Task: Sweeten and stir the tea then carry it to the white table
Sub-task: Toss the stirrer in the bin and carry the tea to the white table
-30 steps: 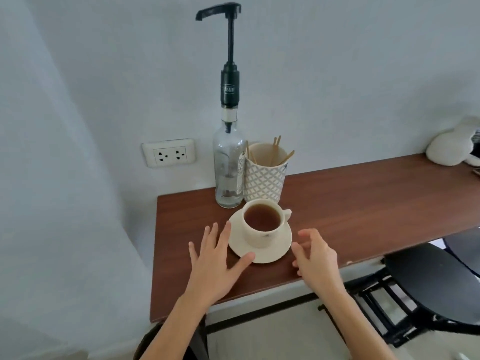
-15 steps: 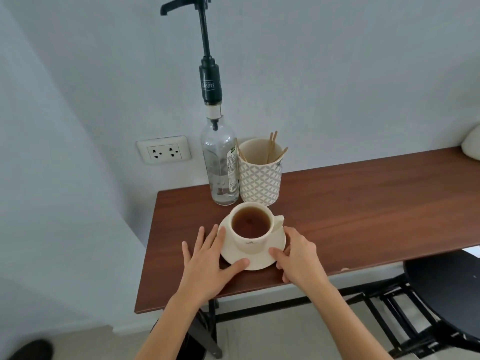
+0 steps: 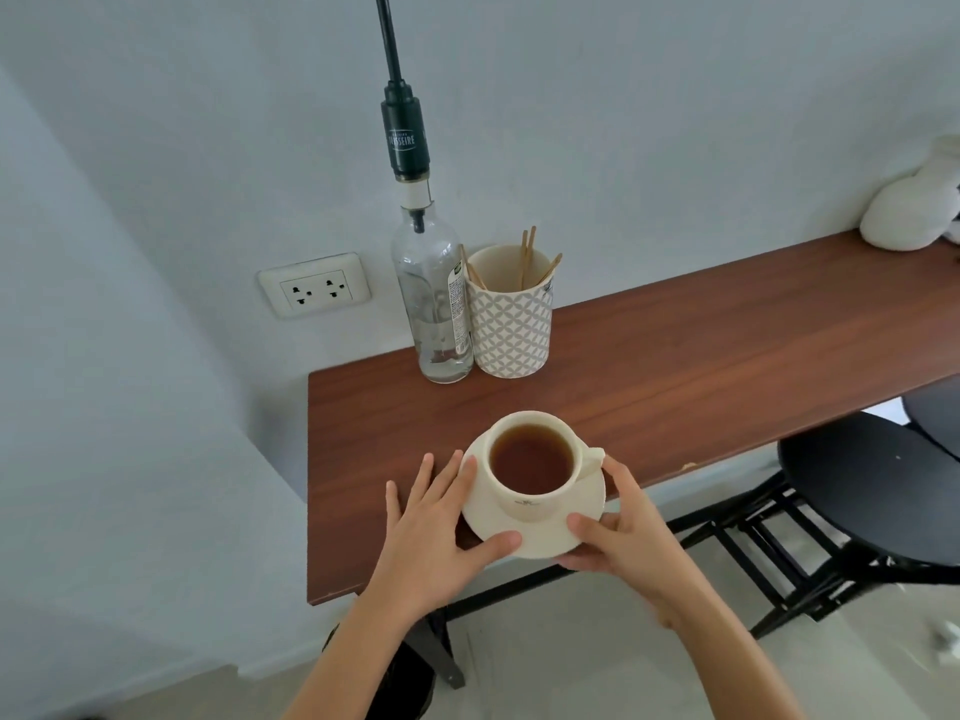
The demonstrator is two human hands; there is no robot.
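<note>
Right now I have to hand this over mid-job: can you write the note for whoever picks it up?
Left hand: open, thumb on the near rim of the saucer, fingers spread along its left edge.
Right hand: gripping the saucer's right edge, thumb on top, fingers underneath.
The cup, full of tea, sits on the saucer near the front of the brown table. The syrup pump bottle and the patterned holder of wooden stirrers stand at the back by the wall.
Done: cannot tell whether it is sweetened or stirred; no stirrer is in the cup.
Left: carry it to the white table, which is out of view.
</note>
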